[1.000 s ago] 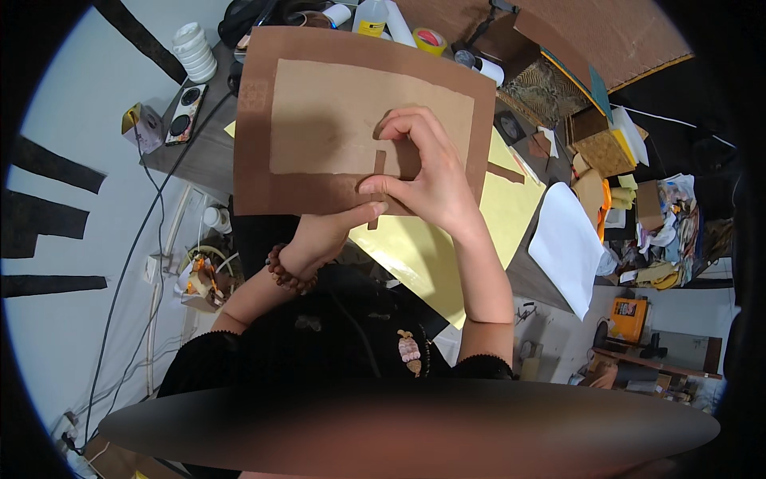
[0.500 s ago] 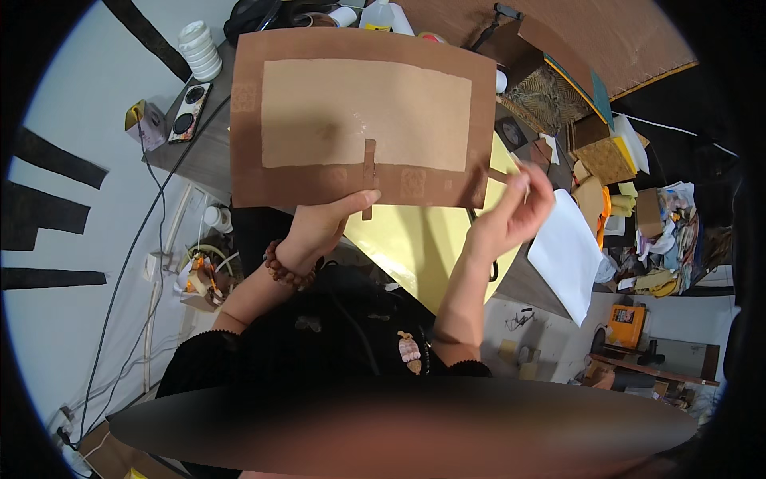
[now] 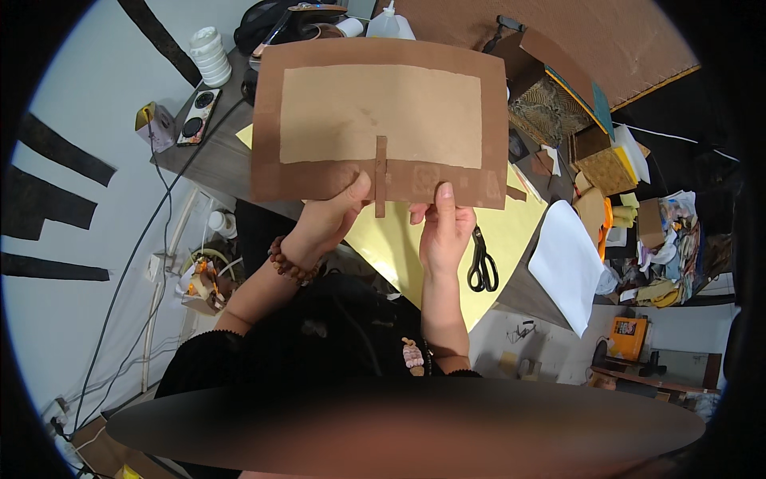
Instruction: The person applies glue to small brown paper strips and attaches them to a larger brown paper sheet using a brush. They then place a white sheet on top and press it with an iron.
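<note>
Between my hands, raised above the table, is a flat brown leather panel with a lighter tan rectangle in its middle. A narrow brown strip stands upright across its lower border and sticks out past the bottom edge. My left hand grips that edge left of the strip, thumb on the face. Right of the strip, my right hand pinches the same edge, its thumb on the face and fingers mostly hidden behind. Black-handled scissors lie on a yellow sheet beside my right hand.
A white sheet lies to the right. Further right are a box and a heap of scraps. At the far left stand a stack of white spools and a phone. A clear bottle is behind the panel.
My right hand has come in from the right and taken hold of the panel's lower edge. The panel has shifted slightly right. More of the scissors now shows.
</note>
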A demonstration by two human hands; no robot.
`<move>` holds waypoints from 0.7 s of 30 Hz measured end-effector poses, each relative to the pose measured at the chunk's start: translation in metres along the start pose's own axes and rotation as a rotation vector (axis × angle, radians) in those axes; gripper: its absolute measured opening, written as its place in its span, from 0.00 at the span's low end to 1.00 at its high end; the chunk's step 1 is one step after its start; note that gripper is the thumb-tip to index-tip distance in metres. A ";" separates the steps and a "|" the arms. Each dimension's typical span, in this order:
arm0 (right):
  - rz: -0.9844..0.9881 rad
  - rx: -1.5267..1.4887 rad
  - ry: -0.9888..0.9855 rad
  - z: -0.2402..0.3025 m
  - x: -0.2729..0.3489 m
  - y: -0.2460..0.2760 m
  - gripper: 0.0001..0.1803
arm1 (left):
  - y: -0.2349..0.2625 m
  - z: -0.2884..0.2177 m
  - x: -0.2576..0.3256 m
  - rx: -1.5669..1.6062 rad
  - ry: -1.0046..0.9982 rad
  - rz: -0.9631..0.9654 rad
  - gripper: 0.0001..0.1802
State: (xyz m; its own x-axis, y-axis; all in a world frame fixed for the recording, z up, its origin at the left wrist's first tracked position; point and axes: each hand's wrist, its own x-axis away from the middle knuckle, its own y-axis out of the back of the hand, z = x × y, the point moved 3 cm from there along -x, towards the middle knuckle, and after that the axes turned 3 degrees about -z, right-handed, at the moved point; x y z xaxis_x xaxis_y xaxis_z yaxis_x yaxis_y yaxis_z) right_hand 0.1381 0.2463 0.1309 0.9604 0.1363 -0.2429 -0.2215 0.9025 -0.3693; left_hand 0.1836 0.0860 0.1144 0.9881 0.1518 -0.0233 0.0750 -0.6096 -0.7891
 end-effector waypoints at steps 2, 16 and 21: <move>-0.013 -0.009 0.035 0.000 0.001 -0.001 0.15 | 0.001 -0.002 0.001 0.015 -0.031 0.024 0.27; -0.014 -0.004 0.083 0.000 0.000 -0.002 0.15 | 0.009 0.002 -0.003 -0.132 -0.061 0.013 0.27; -0.001 0.045 0.145 0.004 -0.001 -0.006 0.15 | 0.011 0.002 -0.007 -0.296 -0.034 0.102 0.24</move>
State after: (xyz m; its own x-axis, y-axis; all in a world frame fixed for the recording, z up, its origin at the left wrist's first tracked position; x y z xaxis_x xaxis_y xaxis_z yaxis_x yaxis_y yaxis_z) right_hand 0.1394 0.2420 0.1367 0.9255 0.0774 -0.3709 -0.2092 0.9206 -0.3297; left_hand 0.1772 0.0795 0.1050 0.9879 0.1012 -0.1173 0.0166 -0.8222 -0.5689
